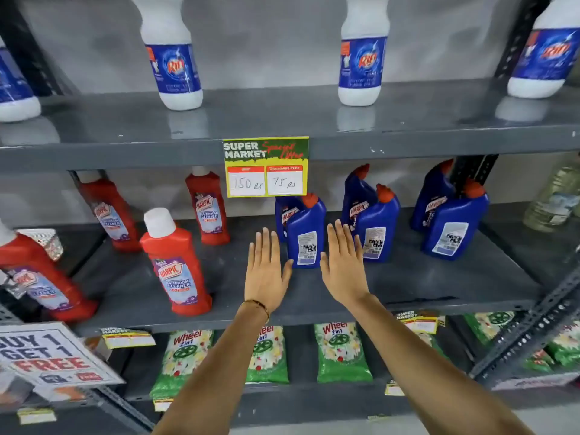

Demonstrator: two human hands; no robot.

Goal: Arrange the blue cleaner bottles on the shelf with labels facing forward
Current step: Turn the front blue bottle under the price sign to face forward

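both hands, left hand [265, 274] and right hand [343, 265], flat and open, flank the front blue bottle [306, 233] on the middle shelf [408, 277]; its back label faces out, so next it needs gripping and turning.

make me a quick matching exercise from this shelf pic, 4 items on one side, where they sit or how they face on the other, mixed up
Items:
1. front blue bottle between the hands
2. white Rin bottle
3. Wheel packet
4. nearest upright red Harpic bottle

Descriptions:
A. top shelf
B. middle shelf, front label facing out
C. bottom shelf
D. middle shelf, back label facing out

Pairs: 1-D, 2-A, 3-C, 4-B
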